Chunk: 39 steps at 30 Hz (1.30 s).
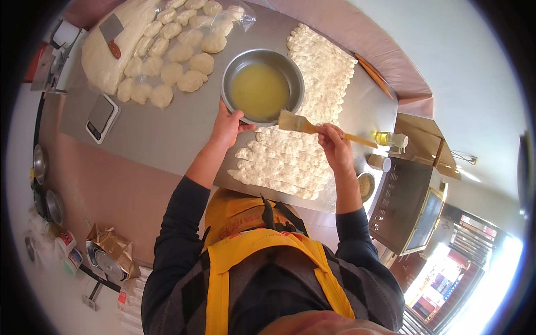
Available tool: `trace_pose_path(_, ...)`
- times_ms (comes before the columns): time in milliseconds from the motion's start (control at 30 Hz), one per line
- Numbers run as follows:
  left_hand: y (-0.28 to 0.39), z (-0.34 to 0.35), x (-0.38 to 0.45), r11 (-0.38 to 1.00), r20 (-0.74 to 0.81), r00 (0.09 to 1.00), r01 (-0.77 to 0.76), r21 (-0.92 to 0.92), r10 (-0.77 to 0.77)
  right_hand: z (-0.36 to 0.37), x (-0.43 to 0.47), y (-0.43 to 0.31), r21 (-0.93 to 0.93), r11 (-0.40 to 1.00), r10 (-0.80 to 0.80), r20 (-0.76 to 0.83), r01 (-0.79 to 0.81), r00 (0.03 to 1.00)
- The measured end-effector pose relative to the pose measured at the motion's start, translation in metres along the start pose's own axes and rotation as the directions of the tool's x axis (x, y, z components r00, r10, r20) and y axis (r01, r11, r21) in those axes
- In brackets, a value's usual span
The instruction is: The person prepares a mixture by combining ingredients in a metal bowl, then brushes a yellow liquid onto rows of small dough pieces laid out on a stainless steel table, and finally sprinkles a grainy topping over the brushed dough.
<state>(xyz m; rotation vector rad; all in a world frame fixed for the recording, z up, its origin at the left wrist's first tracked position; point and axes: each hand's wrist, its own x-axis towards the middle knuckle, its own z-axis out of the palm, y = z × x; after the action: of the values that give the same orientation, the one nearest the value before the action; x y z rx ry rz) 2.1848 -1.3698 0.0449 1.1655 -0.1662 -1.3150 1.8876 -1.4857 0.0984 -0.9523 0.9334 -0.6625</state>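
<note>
My left hand (pixel 228 125) grips the near rim of a round metal bowl (pixel 296 90), its thumb on the edge. Yellowish liquid (pixel 260 91) covers the bowl's bottom. In my right hand (pixel 335 144) is a flat bristle brush (pixel 310 127) with a wooden handle. The brush's pale bristles point left, by the bowl's lower right rim; whether they touch it I cannot tell. Below and beyond the bowl, long lumpy strips of dough (pixel 284 163) lie side by side on a metal worktable (pixel 167 138). The bowl hides part of them.
At the far left are a large dough slab (pixel 109 63) with a cleaver (pixel 112 35) on it, several dough pieces (pixel 161 96) partly under clear plastic, and a kitchen scale (pixel 101 118). Rightward stand an oil container (pixel 387 139), a cup (pixel 379 162) and a bowl of grains (pixel 366 186). Wooden rolling pins (pixel 374 75) lie behind.
</note>
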Motion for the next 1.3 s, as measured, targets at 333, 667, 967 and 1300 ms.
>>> trace_pose_path(333,-0.014,-0.036,0.015,1.000,-0.091,0.996,-0.008,0.008,0.008,-0.144,0.032,0.082,-0.071,0.947,0.318,0.055,-0.314,0.947)
trace_pose_path(667,-0.035,-0.035,-0.019,0.999,-0.276,0.961,0.013,0.044,0.000,-0.128,0.397,-0.084,-0.487,0.707,-0.400,0.323,0.513,0.858)
trace_pose_path(967,-0.043,-0.057,-0.042,0.999,-0.242,0.970,-0.007,0.053,0.020,-0.063,0.225,0.033,-0.603,-0.088,-0.371,0.759,0.793,0.536)
trace_pose_path(1300,-0.040,-0.109,-0.041,0.998,-0.129,0.992,0.003,0.064,0.005,-0.030,-0.132,0.088,-0.704,0.505,0.021,0.588,0.499,0.809)
